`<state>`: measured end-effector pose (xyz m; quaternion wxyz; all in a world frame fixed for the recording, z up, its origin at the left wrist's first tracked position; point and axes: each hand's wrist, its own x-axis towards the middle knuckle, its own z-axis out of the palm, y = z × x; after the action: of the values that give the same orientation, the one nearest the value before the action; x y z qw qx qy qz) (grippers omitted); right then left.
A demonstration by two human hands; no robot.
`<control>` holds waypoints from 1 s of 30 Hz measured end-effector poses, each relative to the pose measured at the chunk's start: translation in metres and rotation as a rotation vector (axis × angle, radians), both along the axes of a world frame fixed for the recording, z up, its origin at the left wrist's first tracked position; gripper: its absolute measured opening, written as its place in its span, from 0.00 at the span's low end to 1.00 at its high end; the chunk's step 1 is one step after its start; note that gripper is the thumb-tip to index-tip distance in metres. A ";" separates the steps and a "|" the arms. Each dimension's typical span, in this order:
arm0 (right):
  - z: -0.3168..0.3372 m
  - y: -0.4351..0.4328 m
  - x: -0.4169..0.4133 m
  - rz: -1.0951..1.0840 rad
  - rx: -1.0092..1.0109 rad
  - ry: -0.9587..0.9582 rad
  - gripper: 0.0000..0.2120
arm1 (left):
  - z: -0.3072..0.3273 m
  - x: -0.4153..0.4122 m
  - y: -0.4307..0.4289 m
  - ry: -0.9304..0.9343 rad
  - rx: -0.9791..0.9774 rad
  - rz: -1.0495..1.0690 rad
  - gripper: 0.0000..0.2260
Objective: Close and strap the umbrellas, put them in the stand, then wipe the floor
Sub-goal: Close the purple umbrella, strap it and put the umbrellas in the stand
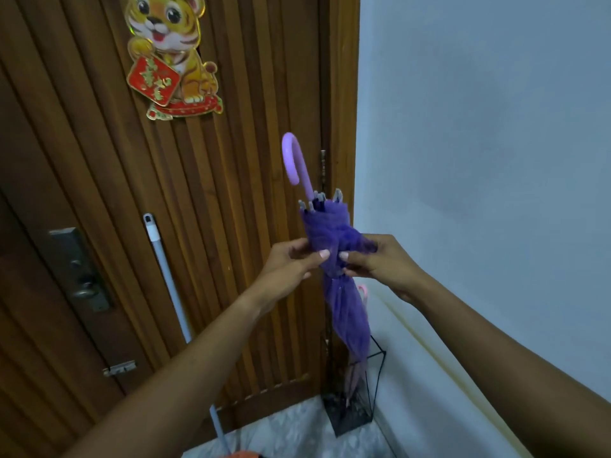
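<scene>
A folded purple umbrella [344, 309] with a curved lilac handle [295, 160] is held upright in front of the wooden door. My left hand [291, 262] pinches the canopy fabric at its middle from the left. From the right, my right hand [380, 259] pinches the gathered fabric or strap there. Its lower end hangs over a black wire umbrella stand [380, 361] in the corner. A pink umbrella [355, 378] stands inside the stand, its pink handle [363, 290] peeking out behind the purple canopy.
A white mop handle [165, 269] leans against the ribbed wooden door [231, 226], which carries a tiger decoration [172, 57] and a metal lock [79, 269]. A pale wall [479, 160] stands on the right. Marbled floor [291, 431] shows below, with something orange [244, 454] at the bottom edge.
</scene>
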<state>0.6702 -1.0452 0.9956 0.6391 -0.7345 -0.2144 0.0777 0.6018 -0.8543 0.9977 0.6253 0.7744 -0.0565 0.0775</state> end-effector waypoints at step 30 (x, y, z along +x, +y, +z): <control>-0.538 0.064 0.373 -0.322 -0.169 0.980 0.27 | -0.528 0.414 0.031 0.506 0.293 0.069 0.01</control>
<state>1.0435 -0.9814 0.4573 0.6068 -0.6847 0.2324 0.3301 1.0162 -0.8236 0.4696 0.4979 0.8528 0.1170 -0.1060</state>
